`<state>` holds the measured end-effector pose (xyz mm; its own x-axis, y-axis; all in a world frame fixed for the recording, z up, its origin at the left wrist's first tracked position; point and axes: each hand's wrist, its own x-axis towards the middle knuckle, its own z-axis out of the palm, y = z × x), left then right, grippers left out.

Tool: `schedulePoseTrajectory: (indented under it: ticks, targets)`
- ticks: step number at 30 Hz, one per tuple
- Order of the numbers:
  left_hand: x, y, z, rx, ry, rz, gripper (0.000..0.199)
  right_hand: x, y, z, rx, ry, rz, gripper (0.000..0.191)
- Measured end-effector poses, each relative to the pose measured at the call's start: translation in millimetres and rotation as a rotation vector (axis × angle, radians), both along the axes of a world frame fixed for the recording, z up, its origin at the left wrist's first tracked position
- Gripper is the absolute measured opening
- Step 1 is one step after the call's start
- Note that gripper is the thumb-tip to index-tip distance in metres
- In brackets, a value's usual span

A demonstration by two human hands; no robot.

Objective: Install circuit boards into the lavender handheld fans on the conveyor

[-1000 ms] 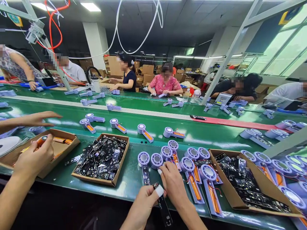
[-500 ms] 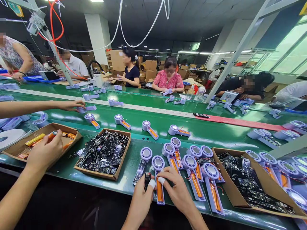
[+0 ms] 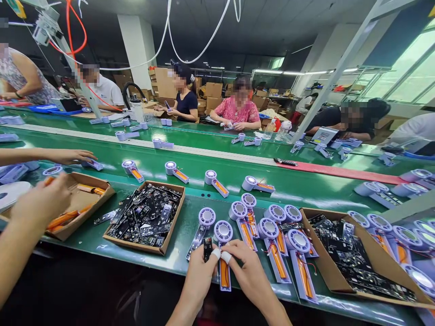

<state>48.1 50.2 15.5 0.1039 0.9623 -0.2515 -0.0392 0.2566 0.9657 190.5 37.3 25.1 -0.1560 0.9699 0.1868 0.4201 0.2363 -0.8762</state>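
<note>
Low in the middle of the view, my left hand [image 3: 200, 278] pinches a small black circuit board [image 3: 208, 249] upright between its fingers, one fingertip wrapped in a white cot. My right hand [image 3: 249, 274], also with a white finger cot, grips a lavender fan housing [image 3: 223, 232] from the side. That housing's handle shows an orange battery [image 3: 224, 273] in its open channel, and my left hand sits close against it. Several similar housings [image 3: 277, 253] lie just to the right of my right hand.
A cardboard tray of black circuit boards [image 3: 146, 217] stands left of my hands, and another [image 3: 356, 262] to the right. A co-worker's hand [image 3: 42, 199] hangs over a tray of orange batteries [image 3: 79, 206]. A green conveyor belt [image 3: 217, 165] carries lavender units behind.
My hands have risen from the long black board onto the housing with the orange battery. The units on the belt have moved right. The co-worker's hand has shifted left, off the battery tray's middle.
</note>
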Motion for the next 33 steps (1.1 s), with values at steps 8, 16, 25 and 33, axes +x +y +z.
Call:
schedulePoseTrajectory:
  ticks: [8,16,25,33]
  targets:
    - [-14,-8,-2.5,0.045,0.181,-0.114,0.033,-5,5,-6.1,0.027,-0.071,-0.079,0.013]
    - [-17,-7,-8.0,0.215,0.449,-0.151,0.031,-10,4,-6.5,0.311,-0.475,-0.012,0.020]
    - [-21,-11,-9.3,0.283,0.680,-0.206,0.028,-15,2,-2.4,0.341,-0.617,0.013,0.019]
    - [-25,-11,-1.4,0.355,0.753,-0.323,0.026,-14,4,-2.3,0.281,-0.564,0.038,0.018]
